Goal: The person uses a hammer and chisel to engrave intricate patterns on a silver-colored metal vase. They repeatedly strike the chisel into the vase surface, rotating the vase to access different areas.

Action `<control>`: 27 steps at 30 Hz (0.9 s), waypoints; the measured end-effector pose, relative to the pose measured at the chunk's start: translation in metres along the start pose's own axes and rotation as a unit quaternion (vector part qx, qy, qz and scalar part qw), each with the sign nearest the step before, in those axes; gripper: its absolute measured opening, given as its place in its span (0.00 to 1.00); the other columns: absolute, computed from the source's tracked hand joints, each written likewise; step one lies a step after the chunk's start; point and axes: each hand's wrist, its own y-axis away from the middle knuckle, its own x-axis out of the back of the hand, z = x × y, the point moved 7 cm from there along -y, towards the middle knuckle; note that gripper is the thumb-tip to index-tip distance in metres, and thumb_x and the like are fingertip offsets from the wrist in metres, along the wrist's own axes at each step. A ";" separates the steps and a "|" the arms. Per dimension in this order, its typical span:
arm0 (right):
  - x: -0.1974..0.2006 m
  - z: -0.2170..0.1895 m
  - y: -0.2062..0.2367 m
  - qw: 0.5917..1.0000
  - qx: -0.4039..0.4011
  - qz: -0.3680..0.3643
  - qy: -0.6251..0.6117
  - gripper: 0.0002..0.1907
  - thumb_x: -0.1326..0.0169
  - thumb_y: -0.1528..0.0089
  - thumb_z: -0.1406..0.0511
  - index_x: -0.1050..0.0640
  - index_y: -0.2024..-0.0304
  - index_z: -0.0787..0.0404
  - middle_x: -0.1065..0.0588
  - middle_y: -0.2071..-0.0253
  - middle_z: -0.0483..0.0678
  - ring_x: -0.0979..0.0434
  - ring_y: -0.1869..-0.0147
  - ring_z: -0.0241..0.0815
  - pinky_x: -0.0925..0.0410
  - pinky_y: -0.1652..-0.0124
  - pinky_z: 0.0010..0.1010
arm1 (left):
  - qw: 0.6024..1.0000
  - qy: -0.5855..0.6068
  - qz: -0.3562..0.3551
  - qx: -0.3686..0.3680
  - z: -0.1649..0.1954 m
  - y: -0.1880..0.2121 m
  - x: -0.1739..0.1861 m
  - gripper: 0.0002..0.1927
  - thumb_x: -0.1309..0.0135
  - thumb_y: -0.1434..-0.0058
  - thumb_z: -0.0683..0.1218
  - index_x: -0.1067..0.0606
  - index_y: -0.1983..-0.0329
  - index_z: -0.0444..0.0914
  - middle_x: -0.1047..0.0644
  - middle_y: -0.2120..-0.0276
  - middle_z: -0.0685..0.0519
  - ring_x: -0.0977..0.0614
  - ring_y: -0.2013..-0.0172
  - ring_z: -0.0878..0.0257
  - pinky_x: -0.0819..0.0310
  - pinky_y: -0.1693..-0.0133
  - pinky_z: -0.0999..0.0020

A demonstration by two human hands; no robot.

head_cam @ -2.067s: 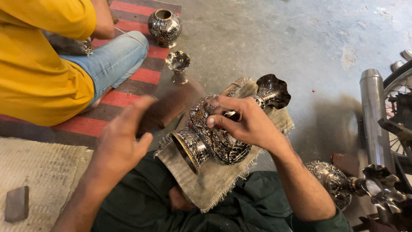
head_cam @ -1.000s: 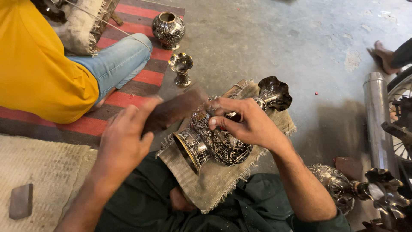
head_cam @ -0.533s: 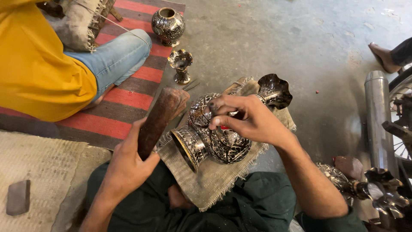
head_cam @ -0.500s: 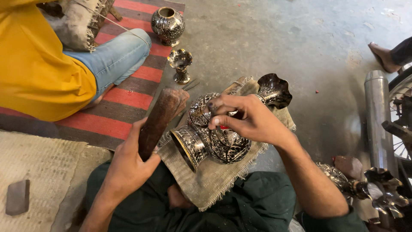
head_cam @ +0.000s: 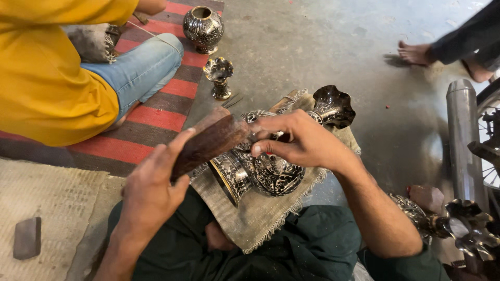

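The engraved metal vase (head_cam: 271, 171) lies on its side on a burlap cloth (head_cam: 260, 218) across the person's lap, and everything else sits around it. The left hand (head_cam: 151, 192) has its grip clamped on a brown wooden block (head_cam: 208, 143) whose far end rests against the vase's shoulder, while the right hand (head_cam: 302, 140) sits on top of the vase – fingers pinched together on something too small to make out. Beyond the vase, a small fluted cup (head_cam: 220, 75) and a round pot (head_cam: 204, 28) stand by the striped rug (head_cam: 156, 114).

Bare concrete floor (head_cam: 323, 47) is lying open ahead of the hands. To their left, a seated person's knee (head_cam: 151, 57), a round vase (head_cam: 204, 28) and a small goblet (head_cam: 219, 75) are crowding the way; to the right, a metal pipe (head_cam: 462, 140) is blocking passage.
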 end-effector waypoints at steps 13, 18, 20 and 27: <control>-0.001 0.002 -0.007 0.999 0.001 -0.049 -0.019 0.11 0.41 0.35 0.65 0.20 0.50 0.60 0.16 0.62 0.46 0.14 0.60 0.39 0.24 0.61 0.30 | 0.998 0.034 0.024 0.039 -0.011 0.003 -0.010 0.42 0.39 0.51 0.37 0.35 0.31 0.49 0.24 0.44 0.42 0.22 0.44 0.41 0.27 0.46 0.50; 0.008 -0.002 0.005 0.998 -0.013 0.064 -0.014 0.13 0.41 0.34 0.65 0.21 0.48 0.61 0.16 0.63 0.44 0.16 0.61 0.37 0.27 0.58 0.29 | 0.990 0.113 0.076 -0.025 -0.012 0.002 0.007 0.41 0.40 0.51 0.37 0.37 0.31 0.44 0.24 0.41 0.39 0.22 0.42 0.41 0.27 0.46 0.51; 0.006 0.000 0.008 0.997 -0.028 0.073 -0.014 0.14 0.40 0.35 0.64 0.22 0.47 0.61 0.16 0.63 0.44 0.17 0.62 0.36 0.27 0.58 0.29 | 0.985 0.158 0.030 0.063 -0.023 0.003 -0.003 0.42 0.40 0.50 0.38 0.38 0.30 0.46 0.21 0.49 0.41 0.17 0.48 0.45 0.24 0.52 0.54; 0.005 0.007 0.011 0.997 -0.050 0.055 -0.006 0.16 0.37 0.37 0.63 0.22 0.49 0.62 0.16 0.65 0.46 0.17 0.64 0.35 0.28 0.61 0.29 | 0.972 0.153 -0.055 0.168 -0.029 0.005 -0.021 0.46 0.40 0.51 0.38 0.42 0.28 0.48 0.19 0.61 0.40 0.14 0.61 0.45 0.23 0.58 0.54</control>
